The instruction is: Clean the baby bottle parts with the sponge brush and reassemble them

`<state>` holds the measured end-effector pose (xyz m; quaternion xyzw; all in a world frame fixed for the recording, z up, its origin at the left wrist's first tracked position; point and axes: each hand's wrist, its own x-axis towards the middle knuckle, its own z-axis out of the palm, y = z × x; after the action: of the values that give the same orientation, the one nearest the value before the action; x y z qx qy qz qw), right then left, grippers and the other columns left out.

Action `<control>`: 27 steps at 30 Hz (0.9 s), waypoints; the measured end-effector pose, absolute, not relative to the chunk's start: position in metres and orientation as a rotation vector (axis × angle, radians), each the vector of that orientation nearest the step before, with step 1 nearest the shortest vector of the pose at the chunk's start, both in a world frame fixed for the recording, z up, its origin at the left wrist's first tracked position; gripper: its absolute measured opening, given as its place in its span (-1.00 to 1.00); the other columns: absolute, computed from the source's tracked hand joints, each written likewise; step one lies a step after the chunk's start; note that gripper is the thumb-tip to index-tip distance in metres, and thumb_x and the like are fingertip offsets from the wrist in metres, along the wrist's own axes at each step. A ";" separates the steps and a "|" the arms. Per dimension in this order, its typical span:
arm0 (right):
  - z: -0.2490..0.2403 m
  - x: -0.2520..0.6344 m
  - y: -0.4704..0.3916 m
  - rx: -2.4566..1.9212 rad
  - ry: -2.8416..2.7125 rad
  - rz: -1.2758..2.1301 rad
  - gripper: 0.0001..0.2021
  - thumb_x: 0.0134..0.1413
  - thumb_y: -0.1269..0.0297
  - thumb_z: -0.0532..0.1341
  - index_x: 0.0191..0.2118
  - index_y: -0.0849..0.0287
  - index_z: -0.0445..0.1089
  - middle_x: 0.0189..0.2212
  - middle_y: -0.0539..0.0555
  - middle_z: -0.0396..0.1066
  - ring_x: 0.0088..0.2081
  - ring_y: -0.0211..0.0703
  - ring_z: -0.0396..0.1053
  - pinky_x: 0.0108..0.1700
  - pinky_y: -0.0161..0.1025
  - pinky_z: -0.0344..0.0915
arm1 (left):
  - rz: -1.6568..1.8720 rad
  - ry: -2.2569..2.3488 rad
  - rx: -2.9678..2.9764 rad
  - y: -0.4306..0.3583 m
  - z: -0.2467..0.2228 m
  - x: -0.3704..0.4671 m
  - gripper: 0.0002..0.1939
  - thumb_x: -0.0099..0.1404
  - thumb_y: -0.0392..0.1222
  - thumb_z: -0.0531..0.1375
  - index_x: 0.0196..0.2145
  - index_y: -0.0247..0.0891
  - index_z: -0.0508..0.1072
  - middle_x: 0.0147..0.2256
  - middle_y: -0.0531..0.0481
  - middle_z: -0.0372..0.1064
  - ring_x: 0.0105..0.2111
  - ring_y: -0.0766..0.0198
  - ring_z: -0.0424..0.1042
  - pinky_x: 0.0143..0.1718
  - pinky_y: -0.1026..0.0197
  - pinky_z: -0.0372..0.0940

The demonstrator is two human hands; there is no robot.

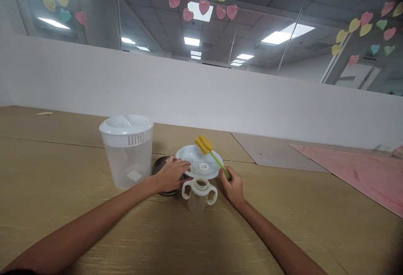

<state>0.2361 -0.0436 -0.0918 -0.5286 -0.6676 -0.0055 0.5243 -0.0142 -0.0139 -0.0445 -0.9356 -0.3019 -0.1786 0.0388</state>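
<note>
My right hand (233,186) is closed around the green handle of a sponge bottle brush (204,145), its yellow head raised over a white plate (216,156). A small white ring-shaped cap (203,168) lies on that plate, along with a clear piece whose kind I cannot make out. With fingers stretched and apart, my left hand (173,174) hovers at the plate's left edge above a dark metal bowl (159,163). Its thumb is close to the handle of a clear two-handled baby bottle (197,201), which stands upright and uncapped between my hands.
Left of the bowl stands a translucent bucket (127,157) with a white lid. A pink cloth (355,170) covers the table's right side. Behind the wooden table (126,233) runs a white wall (189,98) with glass above it, dotted with heart-shaped notes.
</note>
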 end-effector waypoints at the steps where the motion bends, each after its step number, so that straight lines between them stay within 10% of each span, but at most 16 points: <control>1: -0.092 0.236 -0.044 -1.262 -1.600 -0.014 -0.71 0.11 0.16 0.03 -0.52 0.22 0.29 -0.65 -0.10 0.11 -0.59 -0.35 0.05 -0.52 -0.39 0.04 | -0.560 -0.933 -2.862 -0.014 -0.045 -0.014 -0.60 0.29 0.07 -0.04 -0.13 -0.24 0.37 -0.01 -0.15 0.28 -0.06 0.06 0.27 -0.01 -0.06 0.00; 14: -0.088 0.234 -0.046 -1.265 -1.622 -0.035 -0.70 0.12 0.17 0.02 -0.50 0.23 0.30 -0.65 -0.09 0.13 -0.59 -0.35 0.07 -0.52 -0.40 0.04 | -0.732 -1.247 -2.856 -0.003 -0.053 -0.016 -0.49 0.31 0.13 -0.15 0.05 -0.21 0.24 0.08 -0.14 0.18 0.15 -0.06 -0.03 0.10 -0.28 -0.25; 27: -0.095 0.237 -0.049 -1.182 -1.714 -0.145 -0.75 0.10 0.22 0.05 -0.48 0.22 0.36 -0.70 -0.11 0.08 -0.63 -0.37 0.01 -0.54 -0.39 0.02 | -1.595 -1.313 -2.656 -0.014 -0.014 -0.020 -0.48 0.11 -0.11 0.20 -0.04 -0.23 0.08 -0.09 -0.08 0.25 -0.15 0.20 0.33 -0.16 0.12 0.29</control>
<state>0.2368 -0.0486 -0.0952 -0.4894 -0.7097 -0.0601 0.5031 -0.0203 -0.0136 -0.0143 -0.7845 -0.3877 -0.4711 -0.1111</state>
